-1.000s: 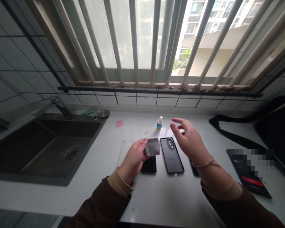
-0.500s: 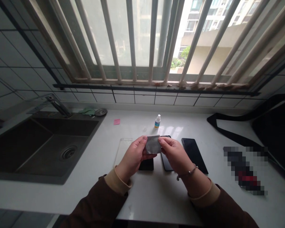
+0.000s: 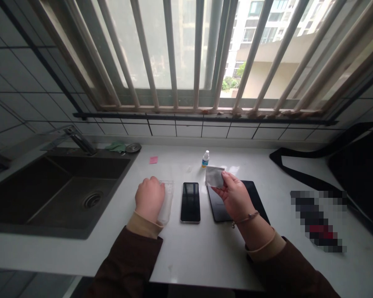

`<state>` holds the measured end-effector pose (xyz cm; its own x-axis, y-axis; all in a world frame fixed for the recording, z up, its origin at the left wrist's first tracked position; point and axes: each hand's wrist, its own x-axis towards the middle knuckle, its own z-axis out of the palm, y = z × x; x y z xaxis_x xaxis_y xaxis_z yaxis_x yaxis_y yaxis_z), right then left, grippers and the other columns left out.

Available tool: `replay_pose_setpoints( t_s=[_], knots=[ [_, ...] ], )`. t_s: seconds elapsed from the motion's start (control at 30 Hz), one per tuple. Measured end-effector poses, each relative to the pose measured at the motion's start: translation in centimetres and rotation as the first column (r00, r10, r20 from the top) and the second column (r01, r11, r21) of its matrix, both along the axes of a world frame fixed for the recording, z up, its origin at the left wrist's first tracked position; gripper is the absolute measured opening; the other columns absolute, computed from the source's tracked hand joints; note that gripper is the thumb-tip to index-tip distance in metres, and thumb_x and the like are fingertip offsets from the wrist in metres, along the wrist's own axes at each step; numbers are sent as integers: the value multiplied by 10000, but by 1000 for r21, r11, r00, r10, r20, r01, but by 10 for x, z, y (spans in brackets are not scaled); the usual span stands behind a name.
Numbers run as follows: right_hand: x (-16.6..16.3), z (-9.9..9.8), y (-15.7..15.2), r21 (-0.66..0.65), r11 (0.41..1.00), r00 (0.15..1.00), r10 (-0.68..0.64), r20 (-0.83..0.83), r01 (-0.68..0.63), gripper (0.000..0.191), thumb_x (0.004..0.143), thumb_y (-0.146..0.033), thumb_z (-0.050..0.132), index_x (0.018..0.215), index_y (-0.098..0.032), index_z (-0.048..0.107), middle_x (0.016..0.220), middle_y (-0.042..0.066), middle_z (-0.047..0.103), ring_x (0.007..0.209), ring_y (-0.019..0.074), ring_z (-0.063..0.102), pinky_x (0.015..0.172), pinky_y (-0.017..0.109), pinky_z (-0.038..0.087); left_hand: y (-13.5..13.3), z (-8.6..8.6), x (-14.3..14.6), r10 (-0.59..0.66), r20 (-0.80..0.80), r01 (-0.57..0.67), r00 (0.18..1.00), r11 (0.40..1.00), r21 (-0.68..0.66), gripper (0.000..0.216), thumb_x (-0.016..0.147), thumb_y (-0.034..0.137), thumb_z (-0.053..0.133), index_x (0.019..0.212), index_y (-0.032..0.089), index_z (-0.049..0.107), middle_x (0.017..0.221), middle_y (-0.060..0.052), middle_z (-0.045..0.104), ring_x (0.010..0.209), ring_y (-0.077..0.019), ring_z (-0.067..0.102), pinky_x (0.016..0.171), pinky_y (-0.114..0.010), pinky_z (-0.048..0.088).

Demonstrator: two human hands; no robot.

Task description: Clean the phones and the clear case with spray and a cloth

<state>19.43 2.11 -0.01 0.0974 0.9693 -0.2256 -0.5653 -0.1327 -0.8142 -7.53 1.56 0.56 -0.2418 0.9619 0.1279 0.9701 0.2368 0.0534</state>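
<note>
My right hand [image 3: 233,196] pinches a small grey cloth [image 3: 214,176] above a dark phone case [image 3: 219,205] lying on the white counter [image 3: 205,252]. My left hand [image 3: 149,198] is curled, knuckles up, resting on a clear phone case [image 3: 167,203]; its fingertips are hidden. A phone [image 3: 190,201] lies screen up between my hands. Another black phone [image 3: 256,198] lies to the right, partly behind my right wrist. A small white dropper bottle [image 3: 205,159] stands behind the cloth.
A dark sink [image 3: 59,188] with a tap [image 3: 79,140] fills the left. A pink note [image 3: 153,159] lies near the sink. A black bag with a strap [image 3: 354,165] is at the right, with a blurred dark item [image 3: 318,221] beside it. A barred window [image 3: 192,54] runs along the back.
My left hand let go of the grey cloth and dropped onto the clear case. My right hand keeps the cloth and has moved right, uncovering the phone.
</note>
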Motion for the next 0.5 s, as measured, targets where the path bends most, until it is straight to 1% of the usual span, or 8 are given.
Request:
replay_pose_setpoints(
  t_s=[0.13, 0.23, 0.3, 0.37, 0.4, 0.43, 0.47, 0.5],
  knots=[
    [-1, 1, -2, 29, 999, 999, -35, 23, 35, 284, 834, -420, 867, 978, -221, 725, 963, 34, 792, 840, 187, 776, 707, 321, 693, 1, -1, 3, 6, 2, -6, 1000, 1000, 10, 264, 1007, 237, 477, 963, 103, 700, 1005, -253, 736, 953, -394, 729, 782, -421, 520],
    [-1, 0, -1, 3, 1000, 999, -25, 23, 24, 247, 842, -388, 859, 967, -223, 725, 938, 30, 789, 815, 177, 771, 689, 307, 691, 2, 5, 7, 46, 18, -47, 999, 997, 57, 316, 1057, 255, 385, 1079, 102, 660, 975, -246, 750, 934, -380, 743, 736, -394, 503],
    [-1, -1, 0, -10, 1000, 999, -23, 26, 23, 228, 849, -375, 852, 967, -227, 724, 936, 28, 787, 801, 173, 767, 672, 298, 688, 3, 10, 10, 66, 138, -84, 988, 988, 131, 330, 1087, 305, 347, 1178, 125, 608, 863, -192, 757, 819, -346, 746, 676, -367, 475],
    [-1, -2, 1, -16, 1000, 999, -20, 30, 21, 224, 854, -374, 848, 974, -235, 720, 934, 26, 787, 795, 176, 767, 659, 297, 686, 4, 13, 13, -28, 400, -71, 916, 970, 231, 274, 1095, 355, 381, 1187, 183, 573, 798, -111, 754, 698, -279, 718, 642, -330, 450],
    [-1, -2, 0, -18, 1000, 999, -12, 29, 13, 224, 855, -376, 848, 977, -239, 719, 928, 24, 787, 793, 179, 766, 655, 298, 685, 4, 13, 15, -90, 577, -74, 811, 964, 255, 236, 1089, 378, 425, 1167, 206, 567, 775, -73, 747, 638, -238, 691, 625, -309, 440],
    [-1, -1, 0, -19, 1000, 1000, 6, 22, -6, 226, 855, -376, 849, 981, -241, 720, 924, 24, 787, 793, 180, 764, 654, 297, 683, 4, 13, 18, -140, 744, -78, 653, 965, 249, 212, 1077, 399, 471, 1143, 219, 563, 753, -40, 736, 580, -200, 657, 599, -286, 429],
    [0, 0, -1, -17, 999, 999, 38, 7, -38, 232, 850, -378, 855, 984, -241, 724, 924, 24, 789, 792, 180, 762, 653, 293, 681, 4, 11, 22, -158, 870, -82, 468, 972, 221, 208, 1059, 418, 520, 1113, 222, 567, 729, -16, 723, 527, -165, 618, 568, -264, 416],
    [-1, 2, -3, -11, 996, 996, 86, -14, -86, 241, 844, -381, 863, 986, -237, 731, 929, 28, 791, 794, 179, 760, 654, 287, 678, 4, 9, 26, -124, 970, -69, 209, 988, 141, 220, 1031, 424, 579, 1102, 216, 575, 720, -11, 719, 496, -146, 593, 530, -249, 394]
  ],
)
